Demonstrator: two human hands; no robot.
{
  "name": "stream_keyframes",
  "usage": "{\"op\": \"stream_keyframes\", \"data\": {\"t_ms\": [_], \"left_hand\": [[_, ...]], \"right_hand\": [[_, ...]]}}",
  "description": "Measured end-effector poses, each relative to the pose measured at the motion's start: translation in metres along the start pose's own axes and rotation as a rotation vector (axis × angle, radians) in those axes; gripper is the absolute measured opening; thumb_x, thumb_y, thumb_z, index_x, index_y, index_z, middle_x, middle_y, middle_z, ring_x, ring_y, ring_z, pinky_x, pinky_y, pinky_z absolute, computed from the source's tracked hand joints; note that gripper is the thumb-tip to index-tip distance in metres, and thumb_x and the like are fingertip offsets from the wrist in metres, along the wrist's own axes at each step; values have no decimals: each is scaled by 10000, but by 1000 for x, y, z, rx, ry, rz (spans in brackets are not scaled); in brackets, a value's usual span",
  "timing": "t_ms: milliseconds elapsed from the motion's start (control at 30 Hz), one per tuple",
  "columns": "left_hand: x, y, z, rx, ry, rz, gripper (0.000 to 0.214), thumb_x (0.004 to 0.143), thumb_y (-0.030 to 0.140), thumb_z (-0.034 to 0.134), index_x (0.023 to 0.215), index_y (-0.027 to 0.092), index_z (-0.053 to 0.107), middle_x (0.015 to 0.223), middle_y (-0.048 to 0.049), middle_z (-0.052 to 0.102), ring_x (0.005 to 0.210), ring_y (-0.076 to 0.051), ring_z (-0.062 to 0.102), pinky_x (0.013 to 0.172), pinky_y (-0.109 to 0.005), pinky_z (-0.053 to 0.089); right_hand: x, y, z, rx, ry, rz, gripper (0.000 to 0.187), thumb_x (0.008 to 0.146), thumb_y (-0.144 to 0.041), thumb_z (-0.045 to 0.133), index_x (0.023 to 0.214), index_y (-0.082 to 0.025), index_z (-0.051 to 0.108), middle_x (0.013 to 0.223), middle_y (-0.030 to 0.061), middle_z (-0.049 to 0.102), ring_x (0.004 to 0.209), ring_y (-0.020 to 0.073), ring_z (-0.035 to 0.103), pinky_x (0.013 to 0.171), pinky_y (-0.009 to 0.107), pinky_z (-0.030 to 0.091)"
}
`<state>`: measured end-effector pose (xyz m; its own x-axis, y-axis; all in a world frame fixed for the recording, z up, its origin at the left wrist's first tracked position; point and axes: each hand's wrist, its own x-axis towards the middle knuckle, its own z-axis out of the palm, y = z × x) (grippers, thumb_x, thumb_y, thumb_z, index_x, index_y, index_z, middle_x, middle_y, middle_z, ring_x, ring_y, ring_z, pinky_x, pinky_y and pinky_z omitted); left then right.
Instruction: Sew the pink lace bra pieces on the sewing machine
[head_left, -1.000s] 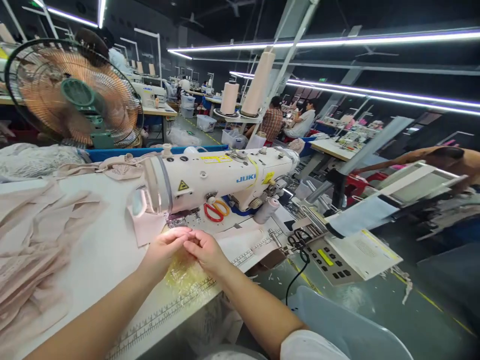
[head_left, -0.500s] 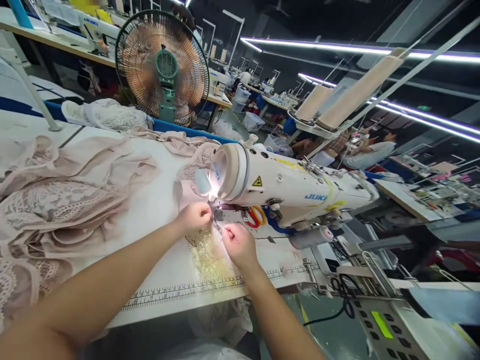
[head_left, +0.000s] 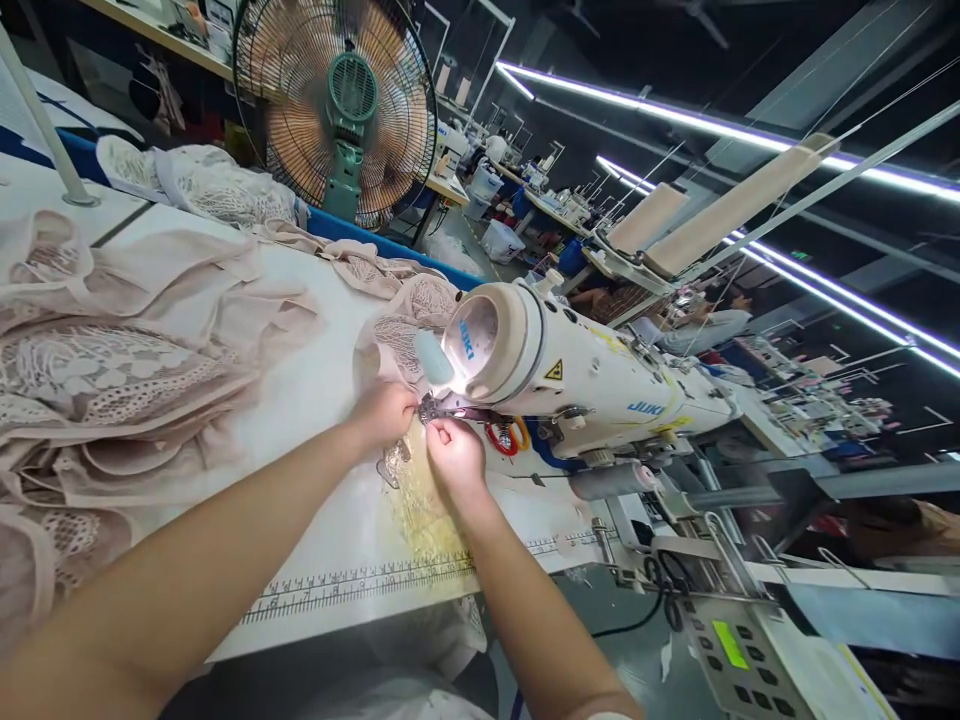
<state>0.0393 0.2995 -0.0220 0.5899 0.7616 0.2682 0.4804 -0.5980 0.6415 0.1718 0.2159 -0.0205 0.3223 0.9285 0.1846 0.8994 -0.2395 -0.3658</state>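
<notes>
Spreading across the left of the white worktop (head_left: 315,390), a heap of beige lace fabric (head_left: 112,380) lies well apart from the hands, with a standing fan (head_left: 337,100) behind it. The left hand (head_left: 386,412) rests at the middle of the worktop, its fingers bunched together against the presser foot (head_left: 436,408). Just beside it, the right hand (head_left: 454,455) has thumb and forefinger pinched together right below that foot; whether a thread lies between them is too small to tell. Under both hands lies a crinkled yellowish film (head_left: 424,505). The foot sits beneath the lit head of the white sewing machine (head_left: 592,380). Orange-handled scissors (head_left: 510,436) lie by its base, and two thread cones (head_left: 720,205) show farther right.
</notes>
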Motion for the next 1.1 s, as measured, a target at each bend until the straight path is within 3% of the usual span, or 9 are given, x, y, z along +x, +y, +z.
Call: {"op": "stream_keyframes", "data": {"t_ms": [167, 300, 600, 1100], "left_hand": [[-1, -3, 6, 59, -1, 33, 282, 761, 117, 452, 721, 180, 724, 808, -71, 698, 817, -234, 614, 815, -354, 456], [0, -3, 9, 82, 3, 45, 276, 764, 121, 467, 735, 190, 732, 816, -61, 708, 846, -234, 624, 873, -371, 452], [-1, 0, 3, 110, 7, 52, 306, 771, 133, 468, 818, 201, 762, 816, -61, 714, 800, -225, 626, 796, -347, 476], [0, 1, 1, 73, -36, 23, 326, 791, 134, 474, 928, 173, 767, 892, -67, 729, 817, -235, 641, 800, -355, 499]], "right_hand": [[7, -9, 2, -113, 53, 70, 307, 778, -223, 430, 474, -207, 399, 464, -40, 328, 506, 124, 301, 529, 242, 296], [8, -13, 3, -209, 53, 85, 308, 790, -213, 438, 486, -192, 474, 477, -27, 392, 504, 119, 295, 524, 243, 267], [8, -21, -9, -357, -69, 61, 280, 851, -255, 469, 726, -216, 717, 644, 9, 643, 561, 133, 437, 523, 260, 242], [13, -22, -12, -401, -133, 24, 293, 886, -241, 445, 834, -220, 733, 816, 44, 727, 708, 169, 621, 575, 274, 327]]}}
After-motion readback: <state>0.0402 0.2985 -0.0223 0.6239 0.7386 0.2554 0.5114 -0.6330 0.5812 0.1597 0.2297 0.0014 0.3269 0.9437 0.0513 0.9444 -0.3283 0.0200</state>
